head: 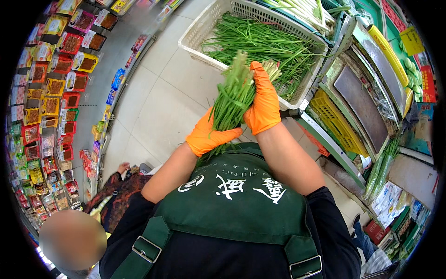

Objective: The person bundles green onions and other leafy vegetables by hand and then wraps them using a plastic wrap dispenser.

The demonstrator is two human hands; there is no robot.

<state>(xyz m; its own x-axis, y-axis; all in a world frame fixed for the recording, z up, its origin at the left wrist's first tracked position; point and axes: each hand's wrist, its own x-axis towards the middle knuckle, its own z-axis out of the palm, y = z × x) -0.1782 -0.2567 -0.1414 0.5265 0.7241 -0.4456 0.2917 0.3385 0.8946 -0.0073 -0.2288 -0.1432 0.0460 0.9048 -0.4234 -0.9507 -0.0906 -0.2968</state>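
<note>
Both my hands wear orange gloves and grip one bundle of green Chinese chives (pixel 231 96) in front of my apron. My left hand (pixel 210 136) wraps around its lower, leafy part, thumb across the front. Higher up, my right hand (pixel 263 101) closes on the bundle's right side near the pale cut stems. More pale stem ends (pixel 271 69) show just beyond my right fingers; whether they belong to the same bundle I cannot tell. Behind the hands stands a white plastic crate (pixel 200 36) with loose chives (pixel 258 38) spread inside. The leaf tips hang towards my green apron (pixel 237 209).
Shelves of packaged snacks (pixel 55 83) line the left. Another person (pixel 118 195) is close at lower left. Right of the crate are a metal-framed stand (pixel 362 101), a yellow crate (pixel 338 122) and bagged green stalks (pixel 381 171). White-stemmed scallions (pixel 303 12) lie behind the crate.
</note>
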